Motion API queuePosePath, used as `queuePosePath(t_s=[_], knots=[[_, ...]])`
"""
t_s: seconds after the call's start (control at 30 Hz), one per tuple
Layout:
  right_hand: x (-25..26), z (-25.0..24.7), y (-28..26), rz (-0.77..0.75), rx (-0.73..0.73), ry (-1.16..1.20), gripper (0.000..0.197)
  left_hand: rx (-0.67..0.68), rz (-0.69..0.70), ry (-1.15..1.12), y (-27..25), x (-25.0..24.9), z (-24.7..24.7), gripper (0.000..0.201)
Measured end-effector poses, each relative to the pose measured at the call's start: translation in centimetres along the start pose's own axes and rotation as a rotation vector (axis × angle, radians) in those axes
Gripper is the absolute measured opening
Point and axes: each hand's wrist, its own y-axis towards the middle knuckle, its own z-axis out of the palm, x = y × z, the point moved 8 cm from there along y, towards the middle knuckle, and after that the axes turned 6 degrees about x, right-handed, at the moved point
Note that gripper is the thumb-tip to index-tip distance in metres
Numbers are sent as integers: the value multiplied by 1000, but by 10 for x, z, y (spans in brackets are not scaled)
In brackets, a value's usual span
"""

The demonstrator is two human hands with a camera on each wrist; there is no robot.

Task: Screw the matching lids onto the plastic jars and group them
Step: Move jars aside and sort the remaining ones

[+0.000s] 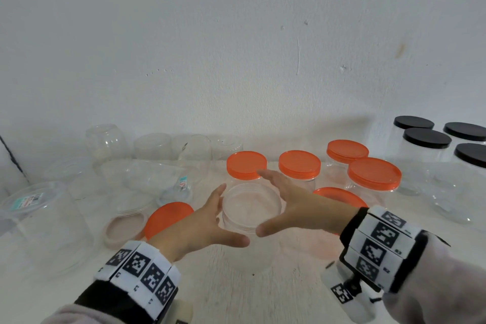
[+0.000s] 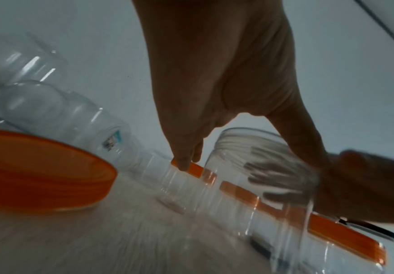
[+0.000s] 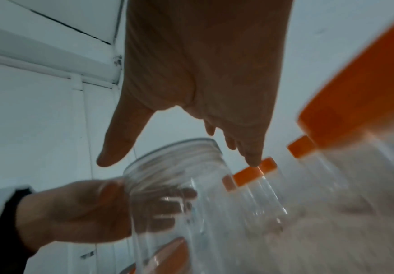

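I have both hands around an open clear jar point(image 1: 252, 206) standing on the white table point(image 1: 263, 284). My left hand point(image 1: 203, 226) is spread, fingers straight along the jar's left side and thumb reaching under its near edge. My right hand point(image 1: 297, 208) is spread the same way on the right side; whether either palm touches the wall I cannot tell. A loose orange lid point(image 1: 168, 216) lies just left of my left hand, beside a pale lid point(image 1: 123, 229). Behind the jar stand 4 orange-lidded jars point(image 1: 299, 168), and another orange lid point(image 1: 340, 196) shows behind my right wrist. Uncapped clear jars point(image 1: 110, 150) crowd the left; black-lidded jars point(image 1: 427, 143) stand far right.
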Motion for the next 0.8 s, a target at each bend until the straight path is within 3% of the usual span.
queuePosePath(t_s=[0.17,0.37,0.8], knots=[[37,8,19,-5,168,-434,103,43,83,-58,4,-6,14,88],[46,9,33,99,287,-664,99,4,124,-103,8,-7,15,91],[52,8,39,93,348,-682,94,-71,118,-97,8,3,12,92]])
